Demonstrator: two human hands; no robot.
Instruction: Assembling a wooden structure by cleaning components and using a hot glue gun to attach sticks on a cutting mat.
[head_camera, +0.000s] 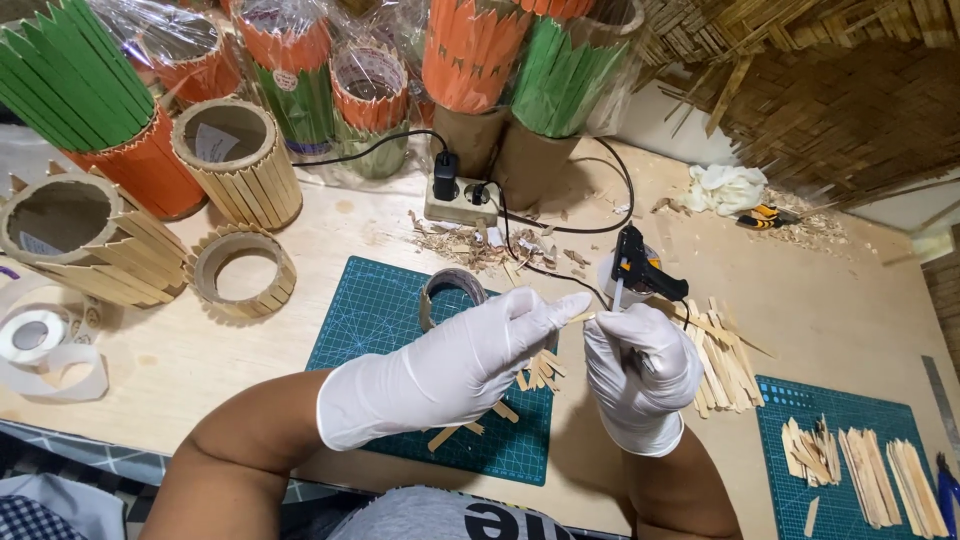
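Note:
Both my hands wear white gloves. My left hand (460, 365) pinches a small pale wooden stick (582, 318) at its fingertips, over a green cutting mat (370, 320). My right hand (640, 370) is closed around a thin pen-like tool (617, 295) whose tip meets the stick. A cardboard ring (452, 293) with a few sticks on it stands on the mat just behind my left hand. Loose cut sticks (535, 372) lie on the mat under my hands. A black glue gun (640, 268) rests just behind my right hand.
A pile of wooden sticks (725, 360) lies right of my right hand. A second green mat (860, 465) holds sorted sticks. Stick-clad tubes (240, 160) and orange and green wrapped ones (480, 50) stand behind. A power strip (460, 198), tape rolls (40, 345) and a woven mat (850, 100) are around.

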